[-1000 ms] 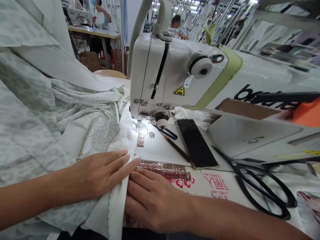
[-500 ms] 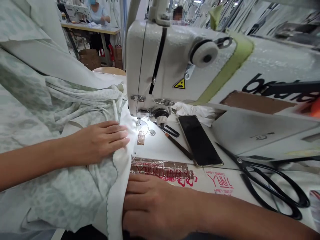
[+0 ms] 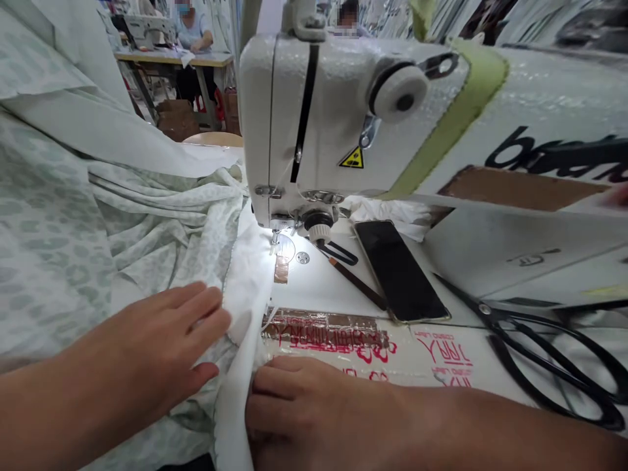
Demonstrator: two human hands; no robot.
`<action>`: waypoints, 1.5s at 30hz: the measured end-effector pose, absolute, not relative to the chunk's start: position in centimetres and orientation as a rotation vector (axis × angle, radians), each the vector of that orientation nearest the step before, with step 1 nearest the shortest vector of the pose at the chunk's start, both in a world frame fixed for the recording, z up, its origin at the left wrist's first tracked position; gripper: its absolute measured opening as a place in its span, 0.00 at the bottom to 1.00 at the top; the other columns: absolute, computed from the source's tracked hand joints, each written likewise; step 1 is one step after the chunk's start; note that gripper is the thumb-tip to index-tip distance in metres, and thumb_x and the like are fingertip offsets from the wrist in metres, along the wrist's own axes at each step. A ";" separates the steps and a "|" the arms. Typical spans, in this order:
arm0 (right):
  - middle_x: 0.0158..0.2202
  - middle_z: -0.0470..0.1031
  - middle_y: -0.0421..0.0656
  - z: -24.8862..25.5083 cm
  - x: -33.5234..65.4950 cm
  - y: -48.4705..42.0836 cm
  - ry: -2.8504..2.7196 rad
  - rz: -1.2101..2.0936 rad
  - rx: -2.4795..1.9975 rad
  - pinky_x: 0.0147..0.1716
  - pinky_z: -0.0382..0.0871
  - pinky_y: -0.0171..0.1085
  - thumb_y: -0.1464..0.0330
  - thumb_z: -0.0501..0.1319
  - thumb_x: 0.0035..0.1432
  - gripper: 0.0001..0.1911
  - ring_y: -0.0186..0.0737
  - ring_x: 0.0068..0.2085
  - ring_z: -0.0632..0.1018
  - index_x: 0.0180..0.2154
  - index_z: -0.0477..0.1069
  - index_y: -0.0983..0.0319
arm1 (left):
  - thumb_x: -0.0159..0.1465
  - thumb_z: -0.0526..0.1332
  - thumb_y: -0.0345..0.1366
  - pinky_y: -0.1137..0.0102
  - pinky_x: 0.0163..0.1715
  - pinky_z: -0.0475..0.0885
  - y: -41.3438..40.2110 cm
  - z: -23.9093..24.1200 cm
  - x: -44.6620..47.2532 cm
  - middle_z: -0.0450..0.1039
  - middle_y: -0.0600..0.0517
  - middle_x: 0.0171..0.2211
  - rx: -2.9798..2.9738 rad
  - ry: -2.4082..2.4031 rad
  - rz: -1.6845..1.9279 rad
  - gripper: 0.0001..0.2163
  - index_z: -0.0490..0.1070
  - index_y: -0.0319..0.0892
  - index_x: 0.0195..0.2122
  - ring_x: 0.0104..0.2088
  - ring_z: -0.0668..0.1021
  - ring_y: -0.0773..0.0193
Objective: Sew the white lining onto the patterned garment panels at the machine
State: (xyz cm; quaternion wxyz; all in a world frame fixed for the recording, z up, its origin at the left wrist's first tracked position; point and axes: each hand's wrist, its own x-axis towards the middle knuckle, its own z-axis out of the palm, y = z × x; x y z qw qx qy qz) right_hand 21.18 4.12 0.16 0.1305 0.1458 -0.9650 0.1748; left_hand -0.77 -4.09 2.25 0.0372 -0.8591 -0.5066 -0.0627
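Fingers (image 3: 206, 306) of left hand (image 3: 167, 340) spread wide, no clear grip, just over leaf-print fabric (image 3: 161, 222); right hand (image 3: 304, 412) curled, fingertips (image 3: 275, 386) at white hem band (image 3: 240, 386), grip unclear. Band runs up to lit needle (image 3: 273, 243) of industrial sewing machine (image 3: 304, 124). Most fabric heaped left of machine; sewn length hidden, amount done impossible to tell. Tailor's shears (image 3: 544, 366), phone (image 3: 400, 271) on table (image 3: 333, 288).
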 end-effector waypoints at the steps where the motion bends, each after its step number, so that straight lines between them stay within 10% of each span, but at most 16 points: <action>1: 0.37 0.71 0.41 0.0 21.2 4.0 -2.780 0.491 0.412 0.28 0.59 0.37 0.72 0.52 0.63 0.13 0.40 0.37 0.66 0.28 0.71 0.61 | 0.65 0.53 0.33 0.60 0.47 0.69 -3.3 2.2 -0.2 0.68 0.45 0.47 -2.647 -1.477 -0.182 0.11 0.66 0.39 0.48 0.49 0.70 0.53; 11: 0.32 0.71 0.45 -0.3 20.9 4.1 -2.673 0.442 0.285 0.30 0.61 0.36 0.75 0.54 0.60 0.11 0.37 0.33 0.65 0.27 0.70 0.66 | 0.64 0.56 0.41 0.55 0.52 0.68 0.9 -0.1 1.5 0.68 0.38 0.46 -2.627 -1.349 -0.560 0.23 0.61 0.26 0.53 0.50 0.69 0.50; 21: 0.26 0.68 0.43 -0.7 20.8 4.4 -2.568 0.328 0.367 0.24 0.58 0.35 0.76 0.58 0.55 0.10 0.37 0.30 0.66 0.23 0.69 0.65 | 0.66 0.48 0.24 0.57 0.54 0.67 0.9 1.3 -1.4 0.73 0.42 0.43 -2.787 -0.634 -0.231 0.13 0.67 0.32 0.48 0.50 0.72 0.54; 31: 0.21 0.64 0.39 0.1 21.7 4.9 -2.504 0.332 0.251 0.16 0.49 0.36 0.72 0.59 0.56 0.12 0.33 0.21 0.60 0.21 0.67 0.64 | 0.66 0.49 0.30 0.61 0.56 0.67 -2.2 1.1 -0.5 0.65 0.41 0.53 -2.958 -1.058 -0.505 0.16 0.64 0.32 0.53 0.59 0.63 0.55; 45: 0.32 0.70 0.48 -0.6 21.0 7.7 -2.757 0.112 -0.178 0.36 0.66 0.39 0.75 0.50 0.62 0.11 0.41 0.36 0.67 0.35 0.72 0.68 | 0.69 0.43 0.27 0.64 0.58 0.62 -2.5 -0.4 -0.9 0.68 0.45 0.52 -2.849 -1.204 -0.601 0.17 0.65 0.35 0.53 0.57 0.64 0.60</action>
